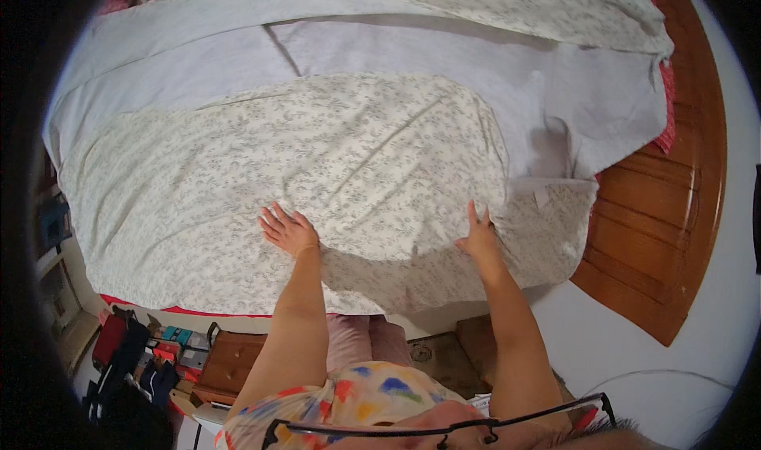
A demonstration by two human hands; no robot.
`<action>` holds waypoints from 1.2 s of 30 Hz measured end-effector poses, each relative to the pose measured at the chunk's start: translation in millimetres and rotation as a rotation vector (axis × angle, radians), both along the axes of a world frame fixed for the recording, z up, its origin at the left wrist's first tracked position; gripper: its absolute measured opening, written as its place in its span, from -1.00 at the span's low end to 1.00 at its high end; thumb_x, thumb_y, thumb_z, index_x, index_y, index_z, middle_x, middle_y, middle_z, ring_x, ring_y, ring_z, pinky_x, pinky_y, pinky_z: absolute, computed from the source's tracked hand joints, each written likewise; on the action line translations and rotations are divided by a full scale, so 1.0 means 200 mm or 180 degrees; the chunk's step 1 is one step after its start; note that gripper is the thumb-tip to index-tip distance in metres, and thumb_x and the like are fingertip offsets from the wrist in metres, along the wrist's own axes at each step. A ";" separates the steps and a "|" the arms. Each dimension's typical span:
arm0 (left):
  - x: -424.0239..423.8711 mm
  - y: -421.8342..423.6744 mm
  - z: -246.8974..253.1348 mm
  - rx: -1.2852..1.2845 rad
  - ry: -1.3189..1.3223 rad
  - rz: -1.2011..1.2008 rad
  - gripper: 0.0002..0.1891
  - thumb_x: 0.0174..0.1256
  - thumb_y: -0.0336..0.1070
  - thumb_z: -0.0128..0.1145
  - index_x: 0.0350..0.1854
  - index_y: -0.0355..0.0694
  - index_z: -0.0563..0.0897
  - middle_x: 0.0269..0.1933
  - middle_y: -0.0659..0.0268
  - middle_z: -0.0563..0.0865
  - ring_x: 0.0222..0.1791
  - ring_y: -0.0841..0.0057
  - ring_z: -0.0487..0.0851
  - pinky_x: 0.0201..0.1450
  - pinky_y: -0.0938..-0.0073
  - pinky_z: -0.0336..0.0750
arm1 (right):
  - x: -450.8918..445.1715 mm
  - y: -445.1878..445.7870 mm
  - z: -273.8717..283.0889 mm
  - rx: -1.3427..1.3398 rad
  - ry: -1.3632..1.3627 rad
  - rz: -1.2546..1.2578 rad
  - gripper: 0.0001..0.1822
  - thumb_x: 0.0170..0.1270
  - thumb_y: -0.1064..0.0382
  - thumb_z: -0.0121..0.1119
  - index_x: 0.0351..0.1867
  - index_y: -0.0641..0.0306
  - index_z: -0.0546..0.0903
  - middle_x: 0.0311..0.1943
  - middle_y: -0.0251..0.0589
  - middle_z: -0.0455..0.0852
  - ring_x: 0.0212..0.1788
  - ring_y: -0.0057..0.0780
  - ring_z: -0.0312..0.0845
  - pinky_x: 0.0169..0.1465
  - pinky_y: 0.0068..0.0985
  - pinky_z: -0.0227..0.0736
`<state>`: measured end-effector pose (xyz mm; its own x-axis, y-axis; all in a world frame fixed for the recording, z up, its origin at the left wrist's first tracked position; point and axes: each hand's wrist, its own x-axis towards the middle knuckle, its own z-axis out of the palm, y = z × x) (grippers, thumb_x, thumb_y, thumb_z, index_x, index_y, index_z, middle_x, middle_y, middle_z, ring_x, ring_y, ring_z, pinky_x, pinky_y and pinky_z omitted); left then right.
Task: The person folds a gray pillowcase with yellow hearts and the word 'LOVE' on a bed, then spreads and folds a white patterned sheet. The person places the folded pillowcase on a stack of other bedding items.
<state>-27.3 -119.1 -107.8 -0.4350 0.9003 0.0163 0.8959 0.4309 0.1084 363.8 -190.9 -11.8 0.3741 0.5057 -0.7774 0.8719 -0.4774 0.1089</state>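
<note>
A cream bed cover with a grey floral print (196, 176) lies over the bed, with shallow creases running across its middle. Palm down, my left hand (289, 231) rests on it near the front edge, fingers spread. Farther right, my right hand (480, 239) touches the same cover beside its raised, rounded part, fingers apart and nothing held in it. Beyond this printed part lies a plain white cloth layer (416, 48). Another printed stretch of fabric (535, 10) is folded back at the far side. A small white tag (541, 198) shows near the right corner.
At the right stands a brown wooden headboard (648, 230) against a white wall (606, 325). Red fabric (172, 308) peeks out below the cover. On the floor at lower left are a brown wooden cabinet (229, 361), boxes (176, 335) and a dark red bag (111, 338).
</note>
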 end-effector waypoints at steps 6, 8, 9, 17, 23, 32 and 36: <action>0.00 -0.03 -0.01 -0.0095 0.0171 -0.0023 -0.41 0.39 0.00 -0.23 0.44 -0.02 0.12 0.49 0.23 0.00 0.49 0.17 -0.15 0.46 0.08 -0.21 | -0.02 0.11 0.06 -0.0615 -0.0091 -0.0001 0.28 -0.02 -0.05 0.43 0.44 -0.16 -0.43 0.44 0.19 -0.21 0.32 0.15 0.14 0.21 -0.16 0.36; 0.00 -0.04 -0.02 0.0004 0.0186 -0.0033 -0.41 0.39 0.00 -0.23 0.44 -0.01 0.12 0.49 0.24 0.01 0.49 0.19 -0.14 0.46 0.08 -0.21 | -0.03 0.13 0.07 -0.0664 -0.0112 0.0058 0.28 0.00 -0.07 0.41 0.44 -0.15 -0.46 0.44 0.22 -0.21 0.31 0.15 0.16 0.22 -0.17 0.36; 0.00 -0.05 -0.02 0.0048 0.0206 -0.0053 -0.42 0.39 0.00 -0.23 0.44 0.00 0.12 0.49 0.25 0.01 0.49 0.19 -0.14 0.46 0.09 -0.20 | -0.02 0.10 0.04 -0.0626 -0.0133 0.0091 0.28 0.00 -0.08 0.41 0.44 -0.15 -0.46 0.43 0.21 -0.20 0.31 0.16 0.17 0.20 -0.17 0.38; 0.09 -0.08 -0.07 -0.0001 0.0120 0.0413 -0.42 0.42 0.06 -0.25 0.43 -0.04 0.14 0.47 0.24 0.09 0.47 0.15 -0.05 0.43 0.08 -0.07 | 0.05 0.07 -0.01 -0.0533 -0.0034 0.0139 0.29 0.03 -0.10 0.39 0.43 -0.13 -0.50 0.42 0.21 -0.13 0.22 0.17 0.28 -0.06 -0.14 0.54; 0.96 -0.15 0.05 -0.0904 -0.0384 0.0311 -0.28 0.34 0.21 -0.14 0.45 -0.02 0.06 0.48 0.12 0.00 0.46 0.02 -0.05 0.37 -0.07 -0.01 | 0.13 0.02 -0.12 -0.0080 0.0048 0.0186 0.16 0.08 -0.05 0.33 0.46 -0.14 -0.35 0.40 0.21 -0.05 0.18 0.14 0.33 0.02 -0.14 0.47; 1.73 -0.24 0.29 -0.2165 -0.0567 -0.0302 -0.01 0.07 0.15 0.28 0.46 0.34 -0.12 0.43 -0.23 -0.14 0.38 -0.31 -0.03 0.28 -0.08 0.22 | 0.92 -0.10 -0.13 0.1630 0.2815 -0.0754 -0.46 0.25 0.21 0.14 0.28 0.05 0.34 -0.33 -0.10 0.68 -0.35 -0.40 0.64 -0.28 -0.45 0.51; 1.68 -0.17 0.34 -0.2637 -0.0521 -0.0277 0.07 0.00 0.16 0.32 0.47 0.33 -0.19 0.38 -0.37 -0.07 0.29 -0.32 0.22 0.15 0.02 0.41 | 1.17 0.01 0.10 0.1947 0.2309 -0.1528 -0.55 0.26 0.33 0.10 0.20 0.19 0.38 -0.50 -0.16 0.67 -0.51 -0.53 0.59 -0.41 -0.52 0.48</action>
<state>308.5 -152.5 -39.0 -0.3032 0.6240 -0.7202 0.9300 0.3586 -0.0808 598.1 -189.1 9.2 0.1871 0.8085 -0.5580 0.3378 -0.5864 -0.7362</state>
